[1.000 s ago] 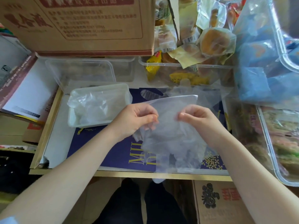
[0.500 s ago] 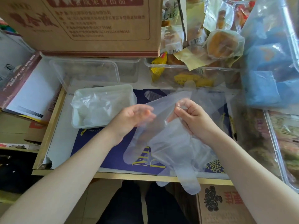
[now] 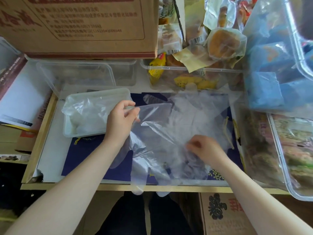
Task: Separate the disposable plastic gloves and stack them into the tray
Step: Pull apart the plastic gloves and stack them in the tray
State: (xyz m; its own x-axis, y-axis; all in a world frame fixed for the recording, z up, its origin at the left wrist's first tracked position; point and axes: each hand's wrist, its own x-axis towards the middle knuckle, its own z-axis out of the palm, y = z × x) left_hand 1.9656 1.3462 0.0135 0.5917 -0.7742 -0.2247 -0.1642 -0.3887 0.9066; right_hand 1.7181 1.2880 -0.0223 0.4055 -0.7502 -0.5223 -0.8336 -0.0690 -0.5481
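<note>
The left hand [image 3: 121, 122] holds one clear plastic glove [image 3: 152, 116] by its cuff edge; its thumb and fingers [image 3: 129, 104] pinch the thin film just beside the right end of the white tray [image 3: 67, 131]. The glove hangs from this pinch and spreads to the right over the pile of gloves [image 3: 186, 126] that lies on the blue mat [image 3: 94, 160] on the table [image 3: 49, 150]. The right hand [image 3: 205, 148] rests lower on the pile, fingers curled; it seems to pinch the film there, but this part is blurred. Inside the tray some crumpled gloves [image 3: 88, 112] lie already. Two glove fingertips hang over the front edge of the table. Behind stand a cardboard box [image 3: 81, 26] and clear containers [image 3: 76, 73].
</note>
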